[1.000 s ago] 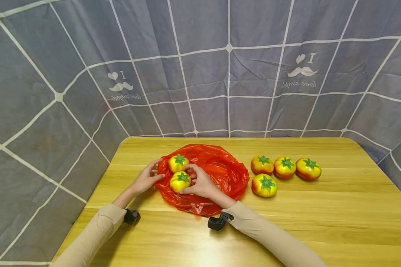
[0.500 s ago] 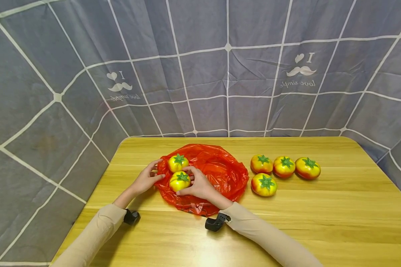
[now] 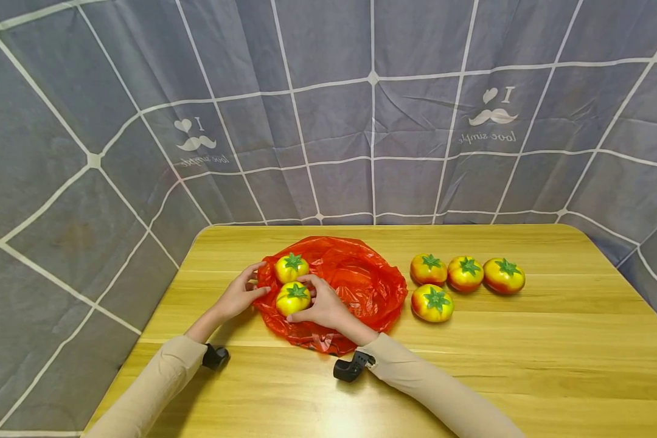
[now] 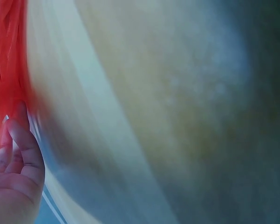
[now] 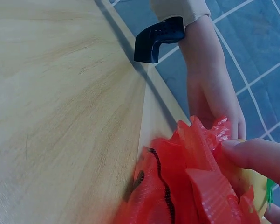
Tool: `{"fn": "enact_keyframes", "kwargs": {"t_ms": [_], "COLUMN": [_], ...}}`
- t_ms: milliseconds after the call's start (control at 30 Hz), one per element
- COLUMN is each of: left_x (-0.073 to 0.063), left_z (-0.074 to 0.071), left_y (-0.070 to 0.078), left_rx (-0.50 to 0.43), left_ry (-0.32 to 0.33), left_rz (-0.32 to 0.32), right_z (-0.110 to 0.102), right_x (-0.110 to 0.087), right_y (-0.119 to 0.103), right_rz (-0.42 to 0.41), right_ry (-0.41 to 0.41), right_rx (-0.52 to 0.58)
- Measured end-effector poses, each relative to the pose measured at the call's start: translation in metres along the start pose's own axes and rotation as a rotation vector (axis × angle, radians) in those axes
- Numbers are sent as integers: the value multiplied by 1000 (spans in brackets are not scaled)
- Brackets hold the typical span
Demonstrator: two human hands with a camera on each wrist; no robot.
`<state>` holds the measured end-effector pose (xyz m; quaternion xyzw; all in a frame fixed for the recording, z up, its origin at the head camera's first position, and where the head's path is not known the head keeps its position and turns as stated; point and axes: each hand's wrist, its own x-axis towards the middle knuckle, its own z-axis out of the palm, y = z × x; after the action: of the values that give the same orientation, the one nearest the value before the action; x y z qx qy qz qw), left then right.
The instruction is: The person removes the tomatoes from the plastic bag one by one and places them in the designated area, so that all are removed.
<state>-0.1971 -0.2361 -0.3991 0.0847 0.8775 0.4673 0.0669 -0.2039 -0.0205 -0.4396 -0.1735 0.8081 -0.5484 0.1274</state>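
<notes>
A red plastic bag [image 3: 361,286] lies spread with its mouth open on the wooden table. My left hand [image 3: 239,295] holds the bag's left edge between thumb and fingers; in the left wrist view the fingers [image 4: 25,149] show against the red film. My right hand [image 3: 325,305] grips a yellow tomato [image 3: 292,299] with a green star-shaped top, inside the left part of the bag. In the right wrist view the thumb [image 5: 256,154] presses on that tomato, partly behind the bag's crumpled rim. Another yellow tomato [image 3: 292,268] sits right behind it in the bag.
Several red-and-yellow tomatoes stand right of the bag: three in a back row, with one tomato [image 3: 433,303] in front. The wooden table [image 3: 525,365] ends at a grey checked curtain [image 3: 334,121] behind and at the left. Each wrist carries a black camera mount [image 3: 350,367].
My right hand and the tomato in it have shifted slightly left, toward the left hand. The left hand, the bag and the other tomatoes look unchanged.
</notes>
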Motion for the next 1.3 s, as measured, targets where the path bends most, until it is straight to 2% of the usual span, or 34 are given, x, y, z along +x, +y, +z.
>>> {"fn": "enact_keyframes", "kwargs": {"t_ms": [267,500,733,933,1300], "left_x": [2,19,19,18,19], "left_z": [1,4,5,4,6], "left_y": [-3,-42,-44,-41,-40], "left_rx": [1,19,22,18,12], "left_ry": [-5,4,6,7,-7], "left_rz": [-5,-8,-3,7,5], "right_z": [1,1,3,7,6], "right_x": [0,-1,-1,0,0], "right_y": [1,1,2,4,6], "right_rz": [-22,-35,-23,-34,-30], "right_ry": [4,1,18,46,58], "right_rx": [-5,3,-9,-64,-73]}}
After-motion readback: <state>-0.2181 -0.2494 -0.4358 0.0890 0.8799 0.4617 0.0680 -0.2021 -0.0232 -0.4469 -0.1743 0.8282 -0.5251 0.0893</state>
